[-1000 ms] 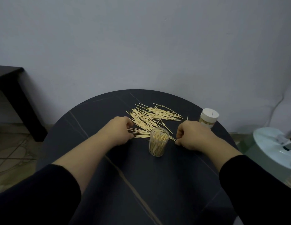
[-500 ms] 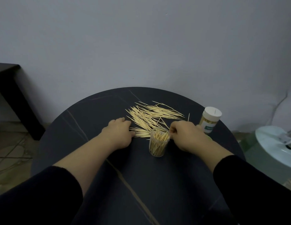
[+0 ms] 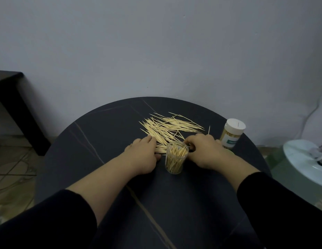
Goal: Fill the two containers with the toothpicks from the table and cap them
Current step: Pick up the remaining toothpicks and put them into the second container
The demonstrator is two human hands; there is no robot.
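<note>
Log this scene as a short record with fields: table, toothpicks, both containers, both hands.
table: round, dark
loose toothpicks: scattered pile beyond the hands
open container: clear, upright, no cap, partly filled
capped container: white lid on, near table's right edge
left hand: fingers on pile's near edge; grip unclear
right hand: beside open container's rim; grip unclear

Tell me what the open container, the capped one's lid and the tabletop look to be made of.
Open container: clear glossy plastic, probably; toothpicks show through its wall.
Lid: white matte plastic, by its even opaque look.
Tabletop: dark, smooth stone or stone-look laminate with thin pale veins; which one cannot be told.
</note>
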